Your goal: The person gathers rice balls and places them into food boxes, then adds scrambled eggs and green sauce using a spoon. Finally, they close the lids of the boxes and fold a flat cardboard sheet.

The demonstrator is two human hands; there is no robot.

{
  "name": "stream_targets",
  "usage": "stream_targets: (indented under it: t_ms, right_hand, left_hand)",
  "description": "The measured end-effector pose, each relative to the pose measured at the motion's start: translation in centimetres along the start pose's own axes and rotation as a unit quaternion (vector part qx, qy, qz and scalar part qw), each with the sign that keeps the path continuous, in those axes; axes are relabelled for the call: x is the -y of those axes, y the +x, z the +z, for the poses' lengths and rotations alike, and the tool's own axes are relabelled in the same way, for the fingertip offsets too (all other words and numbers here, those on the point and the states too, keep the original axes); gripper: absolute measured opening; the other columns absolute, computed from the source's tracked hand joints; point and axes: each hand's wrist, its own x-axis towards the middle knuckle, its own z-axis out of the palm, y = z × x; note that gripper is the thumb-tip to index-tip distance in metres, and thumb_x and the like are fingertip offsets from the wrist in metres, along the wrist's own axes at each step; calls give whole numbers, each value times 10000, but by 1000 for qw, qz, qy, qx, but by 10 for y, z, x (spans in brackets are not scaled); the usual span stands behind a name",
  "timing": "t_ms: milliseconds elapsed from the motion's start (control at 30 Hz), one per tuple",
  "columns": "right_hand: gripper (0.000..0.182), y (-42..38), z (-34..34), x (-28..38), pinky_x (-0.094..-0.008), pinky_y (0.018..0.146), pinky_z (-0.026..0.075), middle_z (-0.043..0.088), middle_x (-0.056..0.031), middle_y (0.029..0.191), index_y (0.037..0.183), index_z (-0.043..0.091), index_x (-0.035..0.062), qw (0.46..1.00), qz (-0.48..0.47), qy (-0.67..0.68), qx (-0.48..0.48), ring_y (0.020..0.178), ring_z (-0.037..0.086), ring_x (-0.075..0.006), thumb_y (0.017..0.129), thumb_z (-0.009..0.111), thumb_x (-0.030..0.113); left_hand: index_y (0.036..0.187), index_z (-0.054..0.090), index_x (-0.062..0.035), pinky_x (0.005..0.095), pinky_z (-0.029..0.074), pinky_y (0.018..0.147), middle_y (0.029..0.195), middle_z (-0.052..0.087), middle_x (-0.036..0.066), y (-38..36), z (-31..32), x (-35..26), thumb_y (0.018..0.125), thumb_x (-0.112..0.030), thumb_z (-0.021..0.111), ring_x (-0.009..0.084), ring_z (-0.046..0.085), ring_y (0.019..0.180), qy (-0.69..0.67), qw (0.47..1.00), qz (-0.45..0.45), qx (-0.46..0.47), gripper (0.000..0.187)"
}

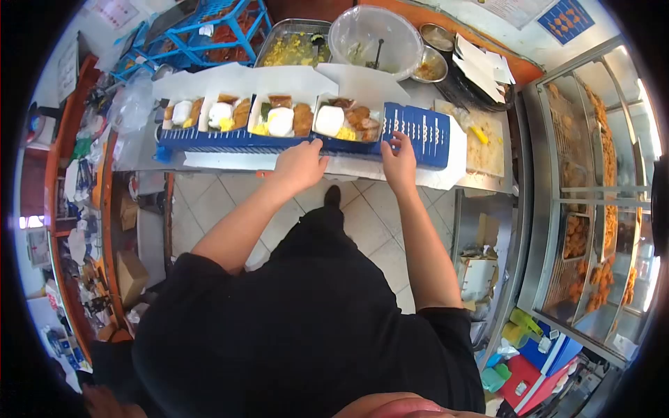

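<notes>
Several open paper meal boxes stand in a row along the counter, each with white rice, yellow egg and browned fried pieces. My left hand (300, 166) is at the front edge, by the lower left corner of the rightmost filled box (352, 134). Its fingers are loosely bent and hold nothing that I can see. By that box's right corner is my right hand (399, 161), fingers apart, at the edge of a blue printed carton panel (428, 136). Left of my left hand sits another filled box (281, 124). White lids (362, 82) stand raised behind the row.
Behind the boxes are a metal tray of yellow food (293, 43), a large clear tub (380, 38) and small metal bowls (432, 66). A cutting board (484, 150) lies at right, beside a glass cabinet (578, 188) of fried food. Blue racks (202, 42) stand back left.
</notes>
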Motion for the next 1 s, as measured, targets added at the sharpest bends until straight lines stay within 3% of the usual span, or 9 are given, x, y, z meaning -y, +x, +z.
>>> stream_targets:
  t_ms: [200,500,633,767,800,833,867,900,1000]
  right_hand:
    - [504,45,16,9,-416,833,524,689,-196,1084,1260,553,62,996,-3,-82,-15,940,683,-363,819,721,237]
    - [419,53,-68,10,-412,785,525,698,-203,993,1197,552,14,990,-5,-137,-35,857,683,-349,836,697,169]
    - [341,98,-101,73,-383,885,485,670,-200,1058,1239,556,3,869,-412,-168,-215,1001,635,-298,952,618,177]
    - [324,171,-115,81,-327,716,541,722,-157,946,1098,675,21,973,-77,-103,193,855,703,-195,1045,459,256]
    - [354,183,-107,64,-366,624,534,722,-132,823,1011,706,43,915,-83,-207,335,725,700,-223,1039,439,274]
    - [343,183,-88,36,-403,635,540,717,-167,856,1043,692,58,775,-429,-282,369,721,700,-279,991,495,334]
    - [342,176,-87,-8,-434,668,539,703,-169,870,1105,649,74,794,-394,-324,329,769,691,-315,943,562,362]
    - [406,139,-83,-6,-466,701,537,689,-171,884,1167,605,90,809,-355,-367,290,818,682,-351,895,630,390]
    - [403,84,-71,-19,-451,756,514,631,-149,932,1118,614,61,865,-358,-323,140,860,641,-356,823,737,305]
  left_hand:
    - [1095,496,-13,466,464,931,1361,404,305,19,28,18,897,-214,661,459,522,1154,-192,980,-24,35,328]
    - [1094,533,3,433,473,943,1215,500,212,28,15,-17,868,-50,647,412,551,1084,-365,915,118,-127,259]
    - [1133,535,19,425,459,937,1102,555,193,74,-33,-60,864,-28,638,383,552,1079,-257,851,220,-402,292]
    - [1115,549,-35,401,487,821,1115,612,193,137,-23,-93,901,-156,608,354,607,1000,-443,812,217,-314,253]
    - [1096,550,-53,433,495,726,942,635,206,127,-38,-107,926,-247,572,402,622,850,-433,866,78,-237,259]
    - [1104,564,-74,471,489,668,835,632,225,140,-21,-98,940,-270,543,435,617,765,-329,922,55,-196,257]
    - [1123,580,-73,491,480,630,776,637,217,147,8,-89,933,-279,547,439,610,703,-284,944,70,-156,282]
    - [1186,602,-111,493,494,735,939,655,200,154,41,-86,901,-302,613,411,637,896,-149,988,27,-5,343]
    - [1327,572,-126,517,408,997,1350,488,217,87,74,-79,862,-328,683,422,448,1280,-12,971,58,-230,519]
